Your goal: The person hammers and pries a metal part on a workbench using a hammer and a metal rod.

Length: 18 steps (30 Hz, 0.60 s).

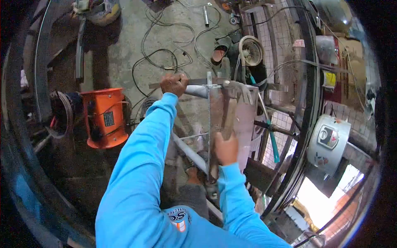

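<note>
My left hand (173, 84) is closed around a flat metal bar (199, 81), which lies across the top of a metal frame (209, 107). My right hand (226, 149) grips the wooden handle of a hammer (228, 120). The metal head of the hammer is near the right part of the bar; whether the two touch cannot be told. Beneath the hammer is a pale flat panel (245, 132) beside the frame. To the right of the panel is a tool with a teal handle (274, 146). A grey tube (190, 153) slants below my left forearm.
An orange blower (104, 118) stands on the left. Cables (159, 60) loop over the concrete floor (124, 45) ahead. A round caged fan (251, 51) is beyond the panel. On the right are a silver cylindrical machine (329, 142) and long metal rails.
</note>
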Available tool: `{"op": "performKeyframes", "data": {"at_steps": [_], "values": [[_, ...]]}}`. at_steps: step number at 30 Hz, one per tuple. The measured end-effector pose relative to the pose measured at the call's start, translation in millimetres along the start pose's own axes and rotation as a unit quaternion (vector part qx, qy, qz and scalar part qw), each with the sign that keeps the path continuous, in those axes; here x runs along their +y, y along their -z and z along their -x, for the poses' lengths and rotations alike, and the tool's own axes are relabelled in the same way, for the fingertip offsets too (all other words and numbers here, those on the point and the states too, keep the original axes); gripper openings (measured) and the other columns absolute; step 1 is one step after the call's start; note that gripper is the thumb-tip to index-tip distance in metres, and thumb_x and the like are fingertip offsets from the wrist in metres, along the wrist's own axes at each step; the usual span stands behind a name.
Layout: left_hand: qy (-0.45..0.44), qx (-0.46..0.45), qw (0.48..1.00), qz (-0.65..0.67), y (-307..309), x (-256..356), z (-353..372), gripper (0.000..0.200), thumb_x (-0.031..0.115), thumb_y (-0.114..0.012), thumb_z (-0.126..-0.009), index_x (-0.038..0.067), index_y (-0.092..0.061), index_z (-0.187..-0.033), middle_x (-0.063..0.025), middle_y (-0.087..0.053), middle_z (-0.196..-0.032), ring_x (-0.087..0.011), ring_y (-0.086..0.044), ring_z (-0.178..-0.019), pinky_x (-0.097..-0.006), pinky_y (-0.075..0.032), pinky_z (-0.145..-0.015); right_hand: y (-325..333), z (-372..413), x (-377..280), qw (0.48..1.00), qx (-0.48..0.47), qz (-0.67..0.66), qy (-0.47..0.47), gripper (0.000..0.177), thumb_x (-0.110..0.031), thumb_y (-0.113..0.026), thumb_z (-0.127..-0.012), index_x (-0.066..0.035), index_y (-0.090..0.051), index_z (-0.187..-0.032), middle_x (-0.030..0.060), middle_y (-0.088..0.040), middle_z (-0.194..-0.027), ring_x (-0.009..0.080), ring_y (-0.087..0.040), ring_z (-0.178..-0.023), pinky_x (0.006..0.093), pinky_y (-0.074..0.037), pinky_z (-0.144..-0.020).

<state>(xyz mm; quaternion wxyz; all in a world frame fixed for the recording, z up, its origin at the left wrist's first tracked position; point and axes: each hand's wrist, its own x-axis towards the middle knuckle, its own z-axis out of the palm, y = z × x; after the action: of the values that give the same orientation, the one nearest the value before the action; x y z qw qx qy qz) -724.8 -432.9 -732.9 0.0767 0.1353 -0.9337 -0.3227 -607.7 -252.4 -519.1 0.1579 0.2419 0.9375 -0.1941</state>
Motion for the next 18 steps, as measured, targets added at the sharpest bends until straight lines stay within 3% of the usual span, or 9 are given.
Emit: {"op": "performKeyframes", "data": {"at_steps": [3,5,7,9,10,13,15,16,18], "values": [[-0.015,0.007,1.0,-0.02,-5,-1,-3,0.032,0.034,-0.049,-0.079,0.009,-0.066,-0.067,-0.0133,-0.061,-0.065,-0.0316,-0.057,-0.067,-0.0458,-0.043,-0.068,92,9,-57,0.993,-0.085,-0.07,-0.03,0.043,-0.03,-0.062,-0.081,0.004,-0.057,-0.106,0.0243,-0.063,-0.094,0.0323,-0.06,-0.088,0.0415,-0.045,-0.081],[-0.044,0.057,0.997,0.025,-3,3,-14,0.031,0.032,-0.051,-0.078,0.007,-0.065,-0.065,-0.014,-0.06,-0.063,-0.0322,-0.056,-0.065,-0.046,-0.042,-0.067,148,13,-85,0.993,0.059,-0.099,-0.024,0.028,-0.025,-0.062,-0.082,-0.001,-0.058,-0.097,0.0129,-0.059,-0.077,0.0211,-0.056,-0.063,0.0338,-0.046,-0.058],[-0.034,0.055,0.997,0.03,-2,6,-12,0.032,0.031,-0.051,-0.077,0.006,-0.065,-0.064,-0.0142,-0.06,-0.064,-0.0322,-0.056,-0.067,-0.046,-0.042,-0.067,189,2,-80,0.917,0.109,-0.32,0.21,0.02,-0.024,-0.054,-0.086,-0.004,-0.053,-0.089,0.009,-0.053,-0.071,0.0179,-0.051,-0.057,0.0304,-0.044,-0.054],[-0.024,0.049,0.998,0.027,3,12,-11,0.032,0.03,-0.051,-0.077,0.005,-0.065,-0.064,-0.0146,-0.06,-0.065,-0.0319,-0.056,-0.068,-0.0457,-0.043,-0.069,233,-9,-90,0.779,0.075,-0.479,0.397,0.016,-0.022,-0.046,-0.089,-0.007,-0.048,-0.085,0.0074,-0.049,-0.069,0.0164,-0.049,-0.056,0.0286,-0.045,-0.054],[-0.025,0.056,0.998,0.02,1,13,-9,0.032,0.031,-0.05,-0.078,0.005,-0.065,-0.064,-0.0146,-0.06,-0.066,-0.032,-0.056,-0.067,-0.0454,-0.043,-0.07,231,-8,-103,0.745,0.103,-0.524,0.399,0.011,-0.018,-0.047,-0.087,-0.008,-0.049,-0.087,0.0081,-0.05,-0.071,0.0179,-0.05,-0.057,0.0309,-0.048,-0.058],[-0.022,0.064,0.998,0.007,3,10,-11,0.034,0.033,-0.05,-0.078,0.006,-0.065,-0.064,-0.0148,-0.061,-0.067,-0.0323,-0.056,-0.067,-0.0449,-0.044,-0.072,132,1,-99,0.9,0.285,-0.095,0.316,0.02,-0.02,-0.053,-0.084,-0.004,-0.057,-0.095,0.0125,-0.059,-0.085,0.0257,-0.058,-0.071,0.0368,-0.05,-0.066],[-0.005,0.049,0.999,0.012,9,13,-9,0.035,0.034,-0.049,-0.078,0.006,-0.066,-0.065,-0.0149,-0.061,-0.067,-0.0326,-0.056,-0.066,-0.0448,-0.044,-0.073,51,6,-70,0.948,0.247,0.194,0.055,0.041,-0.032,-0.061,-0.079,0.002,-0.06,-0.102,0.0171,-0.063,-0.1,0.035,-0.06,-0.086,0.04,-0.05,-0.076],[-0.001,0.029,1.0,0.012,9,10,-7,0.035,0.035,-0.049,-0.078,0.006,-0.066,-0.066,-0.0149,-0.061,-0.067,-0.0328,-0.056,-0.067,-0.0453,-0.044,-0.072,7,-8,-4,0.996,-0.058,-0.064,-0.009,0.046,-0.034,-0.061,-0.08,0.002,-0.058,-0.107,0.0204,-0.063,-0.099,0.039,-0.059,-0.089,0.0421,-0.048,-0.078],[0.002,-0.003,1.0,0.014,2,2,-12,0.036,0.036,-0.049,-0.079,0.006,-0.067,-0.068,-0.015,-0.061,-0.067,-0.0333,-0.056,-0.067,-0.0463,-0.044,-0.071,52,-13,-32,0.979,0.08,-0.024,0.188,0.048,-0.036,-0.061,-0.08,0.002,-0.057,-0.11,0.0217,-0.063,-0.098,0.0404,-0.059,-0.089,0.0435,-0.048,-0.078]]}}
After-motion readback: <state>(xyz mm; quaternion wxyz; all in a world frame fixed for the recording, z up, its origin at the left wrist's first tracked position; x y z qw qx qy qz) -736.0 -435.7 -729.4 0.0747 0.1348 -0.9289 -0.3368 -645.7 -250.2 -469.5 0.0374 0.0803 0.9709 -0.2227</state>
